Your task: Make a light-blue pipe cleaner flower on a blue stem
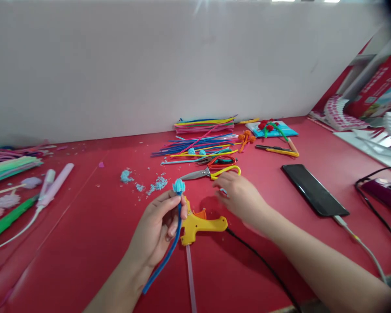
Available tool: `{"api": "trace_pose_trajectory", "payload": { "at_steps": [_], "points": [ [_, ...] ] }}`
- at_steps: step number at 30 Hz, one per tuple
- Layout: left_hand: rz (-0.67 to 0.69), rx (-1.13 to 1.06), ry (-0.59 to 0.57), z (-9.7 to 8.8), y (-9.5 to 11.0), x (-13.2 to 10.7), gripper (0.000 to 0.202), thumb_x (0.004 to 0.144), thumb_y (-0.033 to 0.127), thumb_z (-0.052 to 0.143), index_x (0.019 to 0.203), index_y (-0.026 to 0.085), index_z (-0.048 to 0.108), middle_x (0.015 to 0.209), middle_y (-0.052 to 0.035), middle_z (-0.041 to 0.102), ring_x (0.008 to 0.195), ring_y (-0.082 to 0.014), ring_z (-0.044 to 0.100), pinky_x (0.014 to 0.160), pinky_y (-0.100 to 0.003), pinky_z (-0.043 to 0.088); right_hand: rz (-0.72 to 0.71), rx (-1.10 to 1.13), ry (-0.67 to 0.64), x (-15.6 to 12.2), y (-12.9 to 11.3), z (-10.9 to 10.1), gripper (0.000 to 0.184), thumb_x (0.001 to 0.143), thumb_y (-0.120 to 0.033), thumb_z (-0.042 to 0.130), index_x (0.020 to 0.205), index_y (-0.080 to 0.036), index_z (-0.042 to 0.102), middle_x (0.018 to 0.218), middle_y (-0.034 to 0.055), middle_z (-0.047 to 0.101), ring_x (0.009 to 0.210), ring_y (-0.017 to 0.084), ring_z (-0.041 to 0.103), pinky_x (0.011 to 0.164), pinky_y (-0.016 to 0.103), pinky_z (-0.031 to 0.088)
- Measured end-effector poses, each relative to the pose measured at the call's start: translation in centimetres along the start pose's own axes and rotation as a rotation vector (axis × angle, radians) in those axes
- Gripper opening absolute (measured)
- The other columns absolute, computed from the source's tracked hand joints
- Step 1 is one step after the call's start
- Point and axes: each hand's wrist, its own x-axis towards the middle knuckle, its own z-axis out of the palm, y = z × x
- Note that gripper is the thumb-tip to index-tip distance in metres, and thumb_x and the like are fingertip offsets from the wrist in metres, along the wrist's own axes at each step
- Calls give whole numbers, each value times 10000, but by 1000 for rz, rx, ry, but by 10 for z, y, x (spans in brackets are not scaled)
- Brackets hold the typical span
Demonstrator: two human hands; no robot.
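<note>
My left hand (161, 224) is closed around a blue pipe cleaner (165, 258), pinching it just below its top. A light-blue fuzzy tuft (179, 186) sits on that upper end, and the stem curves down toward me. Behind the left fingers lies a yellow hot glue gun (195, 226) with a clear glue stick (190, 278) coming out of it. My right hand (236, 193) hovers over the table by the yellow-handled scissors (211, 173), fingers bent and blurred. A small light-blue piece (223, 191) shows at its fingertips; whether it is gripped is unclear.
Light-blue clippings (158, 184) are scattered left of the scissors. Bundled pipe cleaners (203, 126) lie at the back, with red-handled pliers (220, 161) in front. A phone (313, 189) with a cable is at right; a pink wand-like tool (56, 184) and a green-handled tool (11, 219) are at left.
</note>
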Motion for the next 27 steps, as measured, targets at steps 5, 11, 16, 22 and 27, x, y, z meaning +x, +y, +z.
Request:
{"api": "trace_pose_trajectory", "payload": {
  "at_steps": [5, 11, 16, 22, 27],
  "points": [
    [-39, -12, -44, 1, -5, 1, 119, 784, 237, 550, 720, 136, 552, 574, 25, 579, 305, 13, 336, 323, -114, 234, 40, -141, -9, 8, 27, 9, 114, 791, -173, 526, 786, -128, 631, 849, 121, 602, 873, 245, 508, 762, 335, 373],
    [-51, -28, -50, 2, -8, 1, 125, 757, 245, 582, 715, 128, 564, 576, 14, 589, 305, 6, 346, 309, -116, 228, 59, -90, 33, 10, 16, 22, 197, 850, -118, 415, 790, -112, 602, 872, 151, 602, 879, 250, 515, 751, 350, 360],
    [-78, -67, -79, 1, -11, 1, 127, 774, 257, 574, 735, 136, 571, 592, 17, 578, 336, -2, 358, 323, -113, 252, 49, 182, 21, 5, -5, 5, 150, 884, -157, 389, 894, -160, 539, 755, 5, 610, 642, 109, 550, 590, 211, 405],
    [-62, -63, -103, 1, -13, 1, 129, 796, 242, 554, 726, 136, 578, 595, 18, 559, 380, -22, 384, 348, -139, 271, 84, 970, -79, -4, -21, -9, 142, 848, -174, 456, 890, -184, 592, 843, 11, 662, 818, 129, 633, 755, 259, 477],
    [-79, -22, -80, 0, -15, 1, 131, 803, 234, 544, 720, 141, 585, 586, 8, 558, 420, -40, 420, 379, -145, 297, 177, 1266, -72, -6, -23, -13, 83, 859, -197, 474, 937, -199, 502, 859, 8, 682, 816, 125, 668, 784, 287, 507]
  ]
}}
